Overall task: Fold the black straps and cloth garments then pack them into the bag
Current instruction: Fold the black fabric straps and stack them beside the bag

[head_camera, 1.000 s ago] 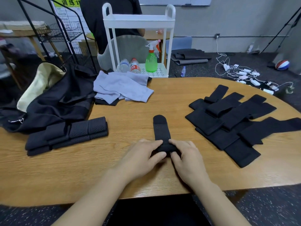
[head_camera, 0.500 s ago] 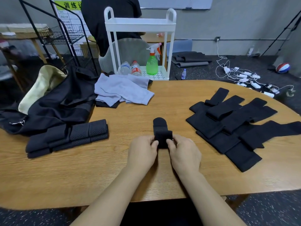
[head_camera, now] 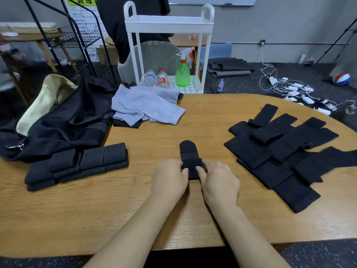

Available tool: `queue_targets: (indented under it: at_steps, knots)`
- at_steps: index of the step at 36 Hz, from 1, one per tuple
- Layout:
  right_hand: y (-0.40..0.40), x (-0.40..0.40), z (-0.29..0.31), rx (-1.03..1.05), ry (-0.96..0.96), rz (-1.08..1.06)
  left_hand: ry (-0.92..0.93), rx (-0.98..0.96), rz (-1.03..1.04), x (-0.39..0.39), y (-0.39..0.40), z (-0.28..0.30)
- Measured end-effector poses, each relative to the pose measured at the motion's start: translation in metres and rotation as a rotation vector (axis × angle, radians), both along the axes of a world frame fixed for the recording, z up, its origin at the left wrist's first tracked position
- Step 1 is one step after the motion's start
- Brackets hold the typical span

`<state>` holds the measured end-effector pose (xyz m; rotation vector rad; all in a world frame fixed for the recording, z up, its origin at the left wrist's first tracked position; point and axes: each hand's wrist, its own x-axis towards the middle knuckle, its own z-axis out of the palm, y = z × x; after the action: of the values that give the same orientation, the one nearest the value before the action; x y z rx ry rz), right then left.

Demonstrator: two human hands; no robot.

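We are in the middle of the folding job, and we think we are part way through one strap. Far to the left, the big black cloth bag with a cream lining [head_camera: 58, 120] sits slumped at the table's edge, with its mouth open. Just in front of it lies a neat stack of folded black straps with tiny holes [head_camera: 77, 165]. Behind that stack, a pile of light grey cloth garments [head_camera: 146, 107] waits; it looks loose and not yet folded.

In the middle of the round wooden table [head_camera: 96, 209], our left hand [head_camera: 170, 178] and our right hand [head_camera: 218, 180] are close together. Between them is one short black soft strap [head_camera: 189, 159]. Its near end looks doubled over on itself, and its round far end lies flat on the wood, pointing away from us. Our left hand has its fingers curled in and pinches the left side of the strap. Our right hand does the same on the right side. Both hands are clamped on the strap.

To the right, a spread of flat black straps [head_camera: 280, 151] lies overlapping, well apart from our hands. These look unfolded.

Next, we guess we need to roll or fold the strap toward its round end, keeping the edges even. Then it can go with the folded stack, and later into the bag.
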<state>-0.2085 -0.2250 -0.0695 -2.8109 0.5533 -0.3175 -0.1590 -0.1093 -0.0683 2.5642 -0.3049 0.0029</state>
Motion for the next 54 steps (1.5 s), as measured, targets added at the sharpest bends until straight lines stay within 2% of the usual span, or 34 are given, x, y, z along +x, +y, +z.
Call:
queue_targets:
  at_steps: [3, 6, 10, 14, 21, 24, 34, 39, 44, 54]
  knots:
    - [0.002, 0.0, -0.002, 0.001, -0.066, 0.023, -0.079, 0.026, -0.039, -0.003, 0.0, 0.001]
    - [0.003, 0.002, -0.011, -0.075, -0.217, 0.098, -0.179, 0.081, -0.165, -0.004, 0.003, 0.0]
    - [-0.005, 0.008, -0.023, -0.143, -0.329, 0.184, -0.164, 0.187, -0.287, -0.005, 0.006, -0.004]
    - [-0.009, 0.006, -0.022, -0.143, -0.287, 0.273, -0.123, 0.193, -0.341, -0.007, 0.01, 0.002]
    - [-0.016, -0.026, -0.011, 0.048, -0.095, 0.41, -0.033, 0.228, -0.468, -0.007, 0.034, 0.011]
    - [-0.016, -0.039, -0.01, 0.088, -0.073, 0.454, -0.011, 0.187, -0.493, -0.012, 0.043, 0.012]
    - [-0.001, -0.047, -0.015, 0.291, -0.249, 0.257, 0.253, -0.229, -0.297, -0.029, 0.05, 0.016]
    - [0.005, -0.038, -0.013, 0.304, -0.263, 0.186, 0.227, -0.375, -0.139, -0.027, 0.043, 0.01]
    - [0.01, -0.025, -0.009, 0.314, -0.241, 0.109, 0.184, -0.38, -0.089, -0.018, 0.036, 0.007]
    - [0.011, -0.002, -0.001, 0.307, -0.114, 0.006, 0.212, -0.25, 0.003, -0.001, 0.025, 0.012]
